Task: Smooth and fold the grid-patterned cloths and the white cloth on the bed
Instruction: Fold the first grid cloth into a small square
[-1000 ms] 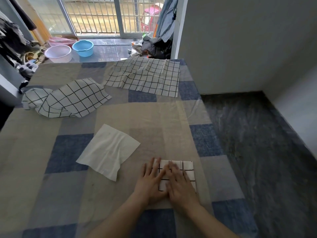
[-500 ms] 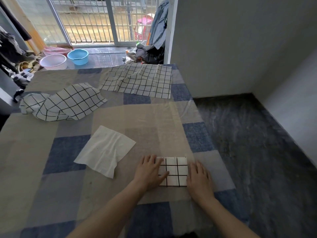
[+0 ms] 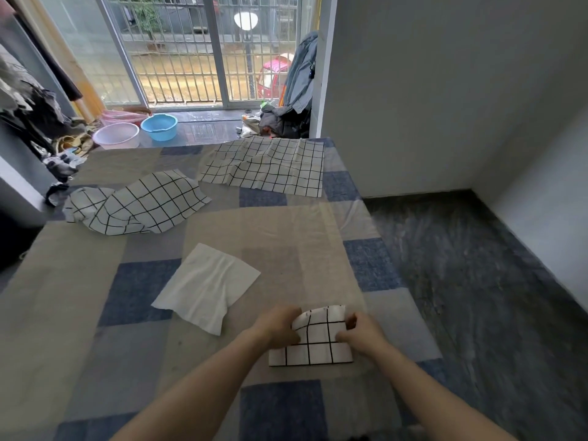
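Note:
A small folded grid-patterned cloth (image 3: pixel 313 340) lies near the bed's front right, its far edge lifted. My left hand (image 3: pixel 278 326) grips its left side and my right hand (image 3: pixel 361 331) pinches its right side. A white cloth (image 3: pixel 206 286) lies flat and creased to the left of my hands. A rumpled grid cloth (image 3: pixel 136 205) sits at the far left. Another grid cloth (image 3: pixel 267 165) lies spread at the far end of the bed.
The bed (image 3: pixel 79 281) has a beige and blue checked cover; its right edge drops to a dark floor (image 3: pixel 477 265). A white wall (image 3: pixel 429 90) stands at the right. Basins (image 3: pixel 136 130) and piled clothes (image 3: pixel 283 119) lie beyond the bed by the barred door.
My hands went from pressing flat beside and on the folded grid cloth to gripping its two sides and lifting its far edge. The view tilted upward a little.

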`<state>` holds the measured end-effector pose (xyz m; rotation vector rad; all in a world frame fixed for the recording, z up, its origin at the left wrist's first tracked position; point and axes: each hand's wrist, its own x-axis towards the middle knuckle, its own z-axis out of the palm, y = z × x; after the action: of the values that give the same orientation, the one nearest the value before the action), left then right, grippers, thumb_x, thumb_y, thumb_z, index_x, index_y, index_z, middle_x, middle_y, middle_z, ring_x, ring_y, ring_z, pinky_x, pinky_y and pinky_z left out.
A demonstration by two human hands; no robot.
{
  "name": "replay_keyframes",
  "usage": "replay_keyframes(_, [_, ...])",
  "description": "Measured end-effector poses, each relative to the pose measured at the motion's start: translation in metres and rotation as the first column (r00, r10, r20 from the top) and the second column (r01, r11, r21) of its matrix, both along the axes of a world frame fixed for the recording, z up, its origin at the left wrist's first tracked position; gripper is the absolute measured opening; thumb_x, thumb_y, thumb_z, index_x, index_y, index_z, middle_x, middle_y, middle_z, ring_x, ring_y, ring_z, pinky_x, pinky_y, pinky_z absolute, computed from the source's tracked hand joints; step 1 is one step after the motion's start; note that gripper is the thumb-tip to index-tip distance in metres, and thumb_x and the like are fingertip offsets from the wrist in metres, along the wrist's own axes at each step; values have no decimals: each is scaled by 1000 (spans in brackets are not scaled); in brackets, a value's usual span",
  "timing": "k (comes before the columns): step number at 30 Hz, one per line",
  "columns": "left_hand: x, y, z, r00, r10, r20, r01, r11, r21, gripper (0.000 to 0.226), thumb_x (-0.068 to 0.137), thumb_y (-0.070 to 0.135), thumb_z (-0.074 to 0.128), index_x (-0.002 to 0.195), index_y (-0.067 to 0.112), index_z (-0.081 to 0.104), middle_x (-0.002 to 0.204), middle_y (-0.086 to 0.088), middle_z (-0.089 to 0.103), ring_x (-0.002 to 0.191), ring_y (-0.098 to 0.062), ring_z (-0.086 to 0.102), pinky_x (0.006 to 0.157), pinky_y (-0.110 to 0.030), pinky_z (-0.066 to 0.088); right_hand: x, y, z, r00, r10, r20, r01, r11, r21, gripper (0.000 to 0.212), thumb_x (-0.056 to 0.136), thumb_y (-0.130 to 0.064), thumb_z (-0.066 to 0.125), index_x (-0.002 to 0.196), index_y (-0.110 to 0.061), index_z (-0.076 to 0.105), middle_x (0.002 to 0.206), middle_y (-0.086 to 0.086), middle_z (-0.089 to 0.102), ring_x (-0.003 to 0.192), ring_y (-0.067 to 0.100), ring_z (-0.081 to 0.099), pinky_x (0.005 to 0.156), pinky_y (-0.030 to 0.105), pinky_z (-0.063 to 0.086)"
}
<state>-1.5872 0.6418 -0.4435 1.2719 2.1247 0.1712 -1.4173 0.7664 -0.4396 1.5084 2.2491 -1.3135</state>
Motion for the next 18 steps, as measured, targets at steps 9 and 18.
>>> replay_keyframes(9, [-15, -29, 11, 774, 361, 520, -461, 885, 71, 17, 82, 16, 72, 98, 17, 68, 82, 6, 64, 78, -11, 59, 70, -24, 45, 2, -6, 8, 990, 55, -130, -84, 969, -234, 26, 77, -12, 75, 102, -12, 69, 100, 4, 71, 87, 11, 64, 67, 17, 51])
replay_keyframes(18, [21, -42, 12, 387, 517, 763, -650, 740, -172, 18, 85, 13, 71, 98, 20, 61, 101, -3, 70, 94, -19, 68, 83, -32, 57, -1, 8, 27, 816, -472, -333, 189, 763, -618, 11, 90, -6, 61, 101, -6, 56, 93, 15, 71, 84, 26, 68, 78, 38, 56])
